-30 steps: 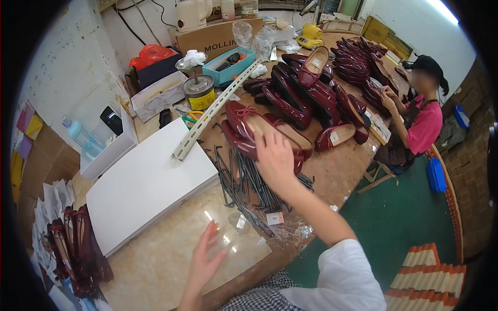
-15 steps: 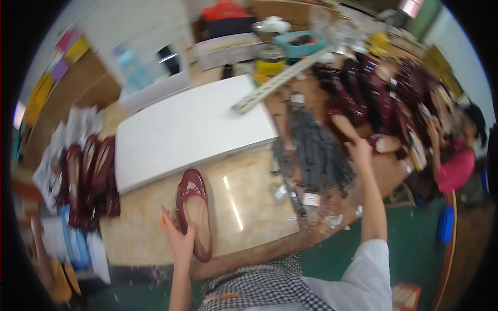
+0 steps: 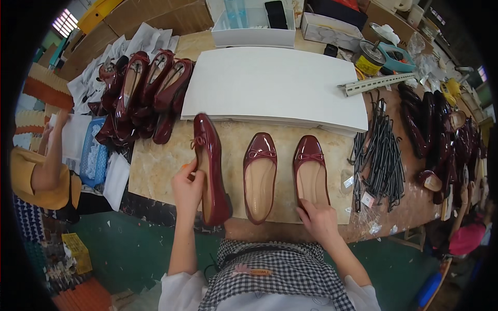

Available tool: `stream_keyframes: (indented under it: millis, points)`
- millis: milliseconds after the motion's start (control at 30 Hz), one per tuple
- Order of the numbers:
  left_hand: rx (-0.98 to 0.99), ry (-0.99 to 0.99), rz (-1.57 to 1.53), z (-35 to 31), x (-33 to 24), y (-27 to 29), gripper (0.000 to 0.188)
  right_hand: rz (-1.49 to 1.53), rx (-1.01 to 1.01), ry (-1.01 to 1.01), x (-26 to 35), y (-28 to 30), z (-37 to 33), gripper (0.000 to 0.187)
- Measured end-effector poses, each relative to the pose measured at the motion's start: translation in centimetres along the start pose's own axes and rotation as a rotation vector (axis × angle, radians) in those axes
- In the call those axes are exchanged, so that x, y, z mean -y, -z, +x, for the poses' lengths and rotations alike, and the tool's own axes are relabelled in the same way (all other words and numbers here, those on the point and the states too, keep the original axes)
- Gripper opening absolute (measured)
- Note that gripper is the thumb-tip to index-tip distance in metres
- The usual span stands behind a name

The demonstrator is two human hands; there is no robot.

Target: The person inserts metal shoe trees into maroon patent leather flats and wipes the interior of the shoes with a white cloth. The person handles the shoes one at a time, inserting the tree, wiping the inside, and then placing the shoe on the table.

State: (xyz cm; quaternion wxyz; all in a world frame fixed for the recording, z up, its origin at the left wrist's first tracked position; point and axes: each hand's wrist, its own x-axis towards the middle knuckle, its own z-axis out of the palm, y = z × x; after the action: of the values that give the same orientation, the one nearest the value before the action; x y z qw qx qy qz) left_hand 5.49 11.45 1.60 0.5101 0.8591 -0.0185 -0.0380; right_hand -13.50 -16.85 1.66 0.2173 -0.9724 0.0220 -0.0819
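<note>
In my left hand [image 3: 188, 189], closed at the heel end, is a burgundy patent ballet flat [image 3: 217, 194], lifted and tilted so its outer side shows. A bit of something orange [image 3: 185, 166] shows by those fingers; I cannot make out what it is. A second ballet flat [image 3: 261, 142] with a small bow lies in the middle, toe pointing away, touched by neither hand. To its right is a third, matching ballet flat [image 3: 309, 147]. My right hand [image 3: 318, 220] grips its heel, thumb inside the opening.
A stack of white sheets [image 3: 270, 85] lies behind the shoes, a perforated metal strip [image 3: 378, 84] across its right corner. Burgundy shoes [image 3: 136, 85] are heaped at left, more [image 3: 441, 132] at right. Dark thin strips [image 3: 381, 160] lie between. Another person's arm [image 3: 49, 155] is at far left.
My right hand has come back from the right-hand heap and now holds a shoe at the front. Three shoes are before me instead of one. The left one is lifted. The view has swung left.
</note>
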Motion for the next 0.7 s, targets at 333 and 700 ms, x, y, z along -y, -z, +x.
stream_keyframes:
  millis: [333, 700]
  points:
    - [-0.147, -0.886, 0.557, 9.5, -12.0, -7.9, 0.061, -0.013, 0.1, 0.045, 0.4, 0.0, 0.6, 0.025]
    - [0.052, -0.822, 0.415, 13.2, -13.1, -15.9, 0.022, 0.571, -0.206, -0.184, 0.2, 3.8, -2.0, 0.06]
